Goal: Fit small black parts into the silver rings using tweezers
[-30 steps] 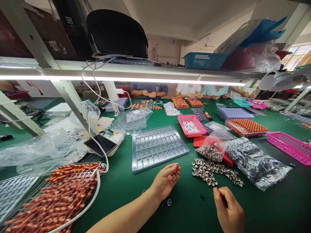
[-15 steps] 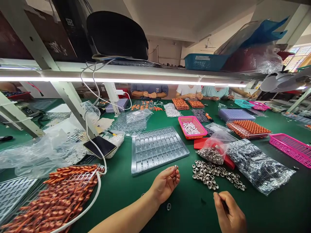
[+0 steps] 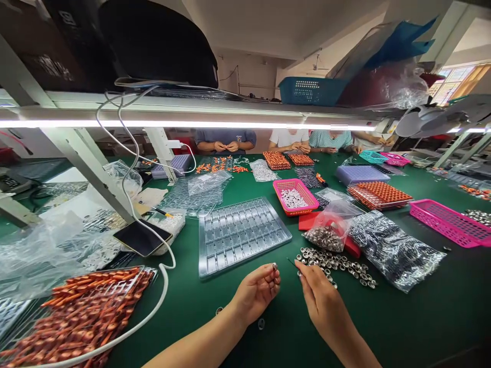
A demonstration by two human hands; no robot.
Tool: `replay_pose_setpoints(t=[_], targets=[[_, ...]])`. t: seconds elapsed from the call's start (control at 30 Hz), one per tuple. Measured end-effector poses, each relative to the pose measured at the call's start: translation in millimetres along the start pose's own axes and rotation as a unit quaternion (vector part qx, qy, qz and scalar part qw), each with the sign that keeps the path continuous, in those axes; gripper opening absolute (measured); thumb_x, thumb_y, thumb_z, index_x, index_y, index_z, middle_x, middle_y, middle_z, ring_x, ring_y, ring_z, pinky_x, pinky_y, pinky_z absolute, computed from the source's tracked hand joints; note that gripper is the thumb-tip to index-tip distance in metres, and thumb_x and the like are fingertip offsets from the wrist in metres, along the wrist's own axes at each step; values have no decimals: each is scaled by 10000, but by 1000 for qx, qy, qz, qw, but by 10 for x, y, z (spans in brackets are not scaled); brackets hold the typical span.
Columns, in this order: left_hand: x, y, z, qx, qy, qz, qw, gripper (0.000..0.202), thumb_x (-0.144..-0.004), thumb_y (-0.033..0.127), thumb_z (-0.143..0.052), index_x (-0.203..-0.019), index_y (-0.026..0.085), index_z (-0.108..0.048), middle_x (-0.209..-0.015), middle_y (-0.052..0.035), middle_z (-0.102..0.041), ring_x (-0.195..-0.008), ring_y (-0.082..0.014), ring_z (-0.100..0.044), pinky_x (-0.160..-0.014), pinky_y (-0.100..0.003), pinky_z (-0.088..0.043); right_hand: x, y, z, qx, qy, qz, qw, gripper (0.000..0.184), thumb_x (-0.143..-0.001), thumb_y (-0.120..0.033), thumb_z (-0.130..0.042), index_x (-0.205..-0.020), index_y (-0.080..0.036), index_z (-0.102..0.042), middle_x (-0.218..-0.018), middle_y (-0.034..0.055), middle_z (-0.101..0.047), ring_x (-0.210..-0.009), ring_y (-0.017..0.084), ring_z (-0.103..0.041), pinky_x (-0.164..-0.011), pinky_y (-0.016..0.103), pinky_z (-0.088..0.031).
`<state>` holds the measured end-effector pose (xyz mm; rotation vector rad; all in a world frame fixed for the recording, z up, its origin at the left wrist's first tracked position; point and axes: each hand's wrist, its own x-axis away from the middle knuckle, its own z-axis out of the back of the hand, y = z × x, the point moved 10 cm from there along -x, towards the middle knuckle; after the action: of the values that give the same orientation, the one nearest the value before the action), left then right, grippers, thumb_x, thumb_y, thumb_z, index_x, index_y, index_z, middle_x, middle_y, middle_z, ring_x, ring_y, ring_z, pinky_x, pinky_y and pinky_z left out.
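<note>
My left hand (image 3: 257, 294) is closed, palm turned up, pinching a small silvery ring-like metal piece (image 3: 274, 266) between thumb and forefinger. Just to its right, my right hand (image 3: 322, 296) is closed on a thin dark rod (image 3: 291, 261) that points toward the left hand; its far part is hidden by the fingers. The two hands are apart. Behind the right hand spread loose silvery metal rings (image 3: 341, 263) on the green table. One single ring (image 3: 261, 324) lies below my left hand, and another ring (image 3: 219, 311) sits beside the left forearm.
A clear plastic tray (image 3: 245, 235) with rows of slots lies ahead. Past the rings are a bag of metal pieces (image 3: 324, 237), a pink basket (image 3: 295, 197) and a silvery bag (image 3: 395, 248). Orange parts (image 3: 84, 312) and a white cable (image 3: 164, 286) lie left. Several people sit opposite.
My right hand has moved up and left, close to the left hand, and the thin dark rod now shows. The whole view has shifted slightly; my left hand keeps its pinch.
</note>
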<state>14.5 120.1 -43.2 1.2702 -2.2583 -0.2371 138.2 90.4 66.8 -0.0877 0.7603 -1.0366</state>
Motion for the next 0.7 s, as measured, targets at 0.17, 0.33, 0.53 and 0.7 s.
replay_pose_setpoints(t=[0.17, 0.33, 0.53, 0.7], targets=[[12, 40, -7, 2, 6, -8, 1000, 56, -823, 121, -709, -869, 92, -697, -787, -59, -677, -702, -129, -662, -650, -207, -521, 2, 7, -95, 47, -27, 27, 998, 385, -1017, -179, -355, -1327, -170, -583, -915, 98, -690, -766, 193, -714, -634, 277, -605], [-1, 61, -5, 3, 12, -15, 1000, 80, -779, 103, -732, -847, 83, -694, -796, -77, -694, -691, -134, -666, -635, -204, -521, 415, 52, 25, -1, 1, 16, 1000, 353, -1019, -207, -414, -1343, -213, -553, -1018, 81, -729, -894, 165, -739, -739, 210, -610], [17, 33, -10, -6, 18, -15, 1000, 93, -766, 98, -752, -833, 94, -689, -794, -79, -711, -675, -124, -669, -651, -197, -527, 420, -179, 47, -9, 32, 37, 999, 372, -1012, -178, -418, -1355, -201, -561, -980, 80, -742, -869, 171, -747, -747, 223, -619], [27, 46, -5, -20, 16, -27, 999, 106, -762, 103, -766, -839, 105, -694, -824, -76, -720, -719, -127, -677, -683, -198, -538, 150, -237, -19, 96, 45, 30, 994, 404, -1007, -144, -354, -1323, -177, -603, -971, 111, -748, -848, 211, -746, -693, 286, -625]])
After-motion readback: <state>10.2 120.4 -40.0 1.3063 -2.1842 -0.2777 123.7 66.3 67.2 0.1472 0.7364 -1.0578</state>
